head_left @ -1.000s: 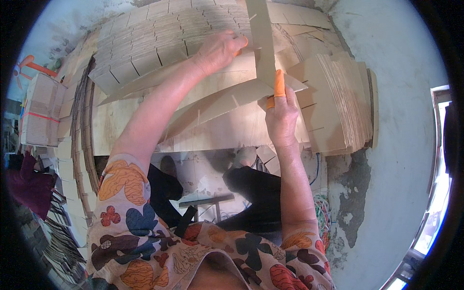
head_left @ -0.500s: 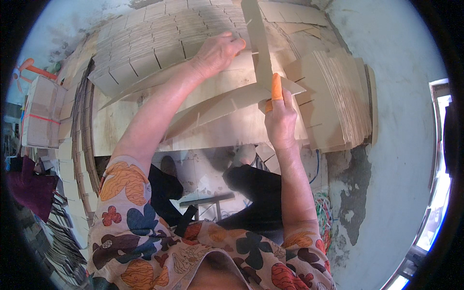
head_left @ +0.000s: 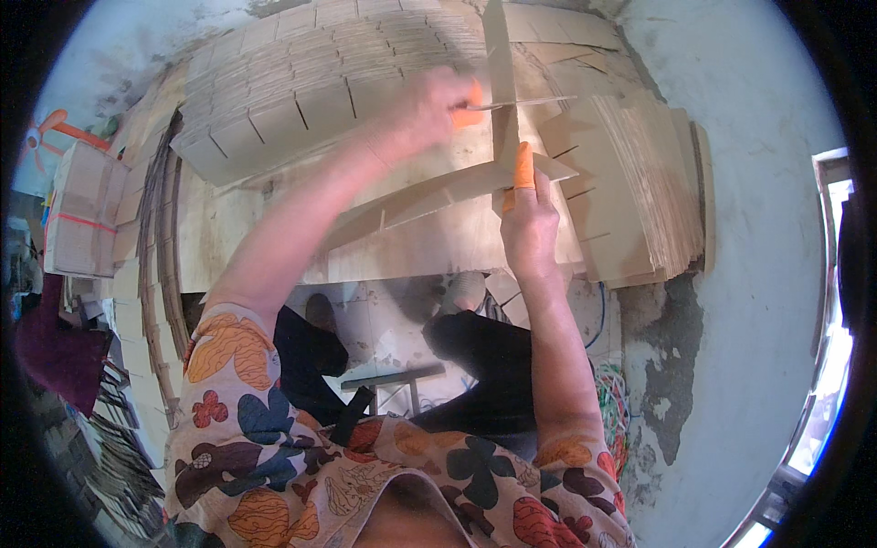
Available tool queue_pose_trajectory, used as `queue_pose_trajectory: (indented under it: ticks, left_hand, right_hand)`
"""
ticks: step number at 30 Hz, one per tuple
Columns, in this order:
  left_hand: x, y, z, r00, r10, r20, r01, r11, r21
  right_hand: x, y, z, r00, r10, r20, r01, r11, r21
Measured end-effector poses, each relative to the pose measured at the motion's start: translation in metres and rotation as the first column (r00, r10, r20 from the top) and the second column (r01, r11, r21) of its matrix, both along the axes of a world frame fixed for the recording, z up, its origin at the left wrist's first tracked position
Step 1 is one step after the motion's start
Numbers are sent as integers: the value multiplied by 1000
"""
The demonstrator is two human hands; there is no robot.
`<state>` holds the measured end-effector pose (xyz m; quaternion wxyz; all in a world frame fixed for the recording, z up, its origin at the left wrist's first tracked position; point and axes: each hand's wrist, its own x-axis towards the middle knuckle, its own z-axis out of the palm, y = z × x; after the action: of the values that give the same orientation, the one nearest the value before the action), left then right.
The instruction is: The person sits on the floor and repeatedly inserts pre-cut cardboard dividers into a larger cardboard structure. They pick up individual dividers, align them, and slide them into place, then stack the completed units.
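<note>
Gripping the cardboard strips (head_left: 402,203) by their crossing, the right hand (head_left: 532,219) is closed, with orange covers (head_left: 523,166) worn on its fingers. By the blurred left hand (head_left: 437,110), a thin cardboard piece (head_left: 541,100) is pinched edge-on across the upright strip; whether they touch cannot be told. The crossing is held over the right half of the wooden table (head_left: 411,258). Its far left is covered by slotted stacks (head_left: 320,78), its right edge by a fanned stack (head_left: 617,196). Bare wood is left along the near edge. Past the left edge, a red-strapped carton (head_left: 84,215) is seen; at right, a peeling wall (head_left: 749,192).
</note>
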<state>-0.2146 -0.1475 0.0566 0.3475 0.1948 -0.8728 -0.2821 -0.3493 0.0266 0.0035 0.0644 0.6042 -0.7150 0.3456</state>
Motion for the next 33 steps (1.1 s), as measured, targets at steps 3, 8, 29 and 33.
queue_pose_trajectory:
  ticks: [3,8,29,33]
  left_hand:
    - [16,-35,17,996,80,35,-86,962,261]
    - [6,-60,7,697,418,583,-299,908,-293]
    - [8,-76,-22,823,401,403,-207,872,-444]
    - [8,-70,-17,851,380,364,-235,894,-382]
  right_hand:
    - [5,4,4,1000,9,-6,-9,1000,-1]
    - [8,13,-3,997,80,6,-80,996,26]
    - [13,18,11,993,116,12,-116,992,-46]
    - [13,21,18,993,122,-3,-122,993,-3]
